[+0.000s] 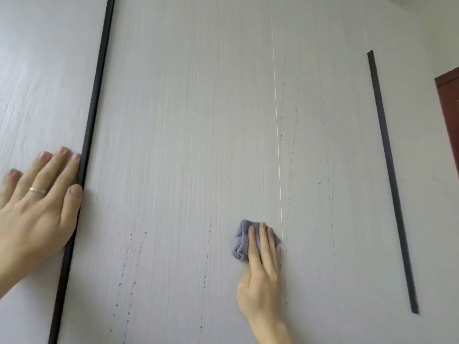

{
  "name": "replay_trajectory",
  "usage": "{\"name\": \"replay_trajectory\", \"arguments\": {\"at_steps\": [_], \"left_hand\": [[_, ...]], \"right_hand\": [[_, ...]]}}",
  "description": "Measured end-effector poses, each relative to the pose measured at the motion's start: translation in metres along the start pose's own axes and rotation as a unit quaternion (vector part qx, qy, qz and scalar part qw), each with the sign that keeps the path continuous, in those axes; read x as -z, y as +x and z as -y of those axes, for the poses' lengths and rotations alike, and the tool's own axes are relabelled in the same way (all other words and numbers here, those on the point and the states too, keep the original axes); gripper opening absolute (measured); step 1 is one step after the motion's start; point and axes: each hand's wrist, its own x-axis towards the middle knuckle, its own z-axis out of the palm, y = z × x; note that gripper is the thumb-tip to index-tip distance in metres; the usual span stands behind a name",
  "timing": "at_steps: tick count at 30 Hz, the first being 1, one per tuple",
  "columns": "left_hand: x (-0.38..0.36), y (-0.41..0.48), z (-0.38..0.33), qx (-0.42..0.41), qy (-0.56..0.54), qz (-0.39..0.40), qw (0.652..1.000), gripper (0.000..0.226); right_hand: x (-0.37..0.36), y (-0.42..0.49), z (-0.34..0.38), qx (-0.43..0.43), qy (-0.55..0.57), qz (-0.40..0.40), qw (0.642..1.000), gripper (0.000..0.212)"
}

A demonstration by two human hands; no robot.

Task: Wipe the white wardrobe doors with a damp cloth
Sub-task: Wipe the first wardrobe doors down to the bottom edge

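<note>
A white wardrobe door (188,125) with fine vertical grain fills the view. My right hand (260,274) presses a folded purple-grey cloth (242,240) flat against the door, low and right of centre, just left of a thin vertical seam (277,125). Trails of dark water drops run down the door around the cloth and below it. My left hand (37,204), with a ring on one finger, lies flat with spread fingers on the neighbouring white door (44,70), its fingertips and thumb touching a long black handle strip (93,115).
A second black handle strip (390,175) runs down the panel on the right. Past it, at the far right edge, part of a dark red-brown wooden door frame (450,115) shows. The ceiling corner is visible at top right.
</note>
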Motion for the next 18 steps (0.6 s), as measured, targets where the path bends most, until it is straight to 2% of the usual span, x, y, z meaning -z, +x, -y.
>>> {"name": "replay_trajectory", "arguments": {"at_steps": [2,4,6,8,12,14,18], "left_hand": [[0.012,-0.008,-0.016,0.005,0.008,0.016,1.000,0.059],[0.026,-0.013,-0.033,-0.004,0.046,0.027,0.999,0.056],[0.039,-0.010,-0.041,0.020,0.040,0.031,0.999,0.057],[0.038,-0.012,-0.047,0.063,0.035,0.035,0.997,0.060],[0.040,-0.021,-0.064,0.117,0.018,0.054,0.991,0.059],[0.039,-0.052,-0.072,0.152,0.016,0.050,0.987,0.057],[0.036,-0.097,-0.082,0.174,0.016,0.062,0.983,0.056]], "right_hand": [[0.001,0.041,0.005,0.010,0.013,0.013,1.000,0.068],[0.006,0.104,0.018,-0.014,0.017,0.020,1.000,0.068],[0.008,0.131,0.021,-0.007,0.006,0.036,0.999,0.065],[0.007,0.103,0.019,-0.006,0.016,0.038,0.999,0.062],[-0.008,-0.011,0.033,0.035,-0.006,0.055,0.998,0.061],[-0.011,-0.002,0.043,0.055,0.006,0.085,0.995,0.063],[-0.012,0.089,0.072,0.035,0.007,0.088,0.995,0.064]]}}
